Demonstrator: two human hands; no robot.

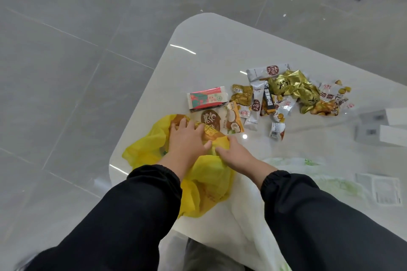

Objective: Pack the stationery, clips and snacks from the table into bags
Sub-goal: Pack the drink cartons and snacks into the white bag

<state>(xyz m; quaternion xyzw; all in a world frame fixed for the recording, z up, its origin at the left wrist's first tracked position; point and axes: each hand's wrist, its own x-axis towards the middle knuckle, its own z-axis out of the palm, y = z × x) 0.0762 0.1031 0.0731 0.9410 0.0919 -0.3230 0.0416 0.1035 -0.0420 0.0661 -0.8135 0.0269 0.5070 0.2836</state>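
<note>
A yellow plastic bag [204, 185] lies at the near left corner of the white table [211, 50]. My left hand [187, 138] rests flat on a brown and yellow snack packet [209, 132] at the bag's mouth. My right hand [233, 152] pinches the yellow bag's edge beside it. Just beyond lie a brown and white coconut snack packet [222, 122] and a red and green box [207, 98]. Farther right is a heap of snack packets [293, 92], gold, white and clear ones among them.
A white and green plastic bag [304, 174] lies flat to my right, with a clear labelled packet [383, 189] past it. White boxes [383, 127] stand at the right edge. The table's rounded corner and grey tiled floor [66, 72] lie to the left.
</note>
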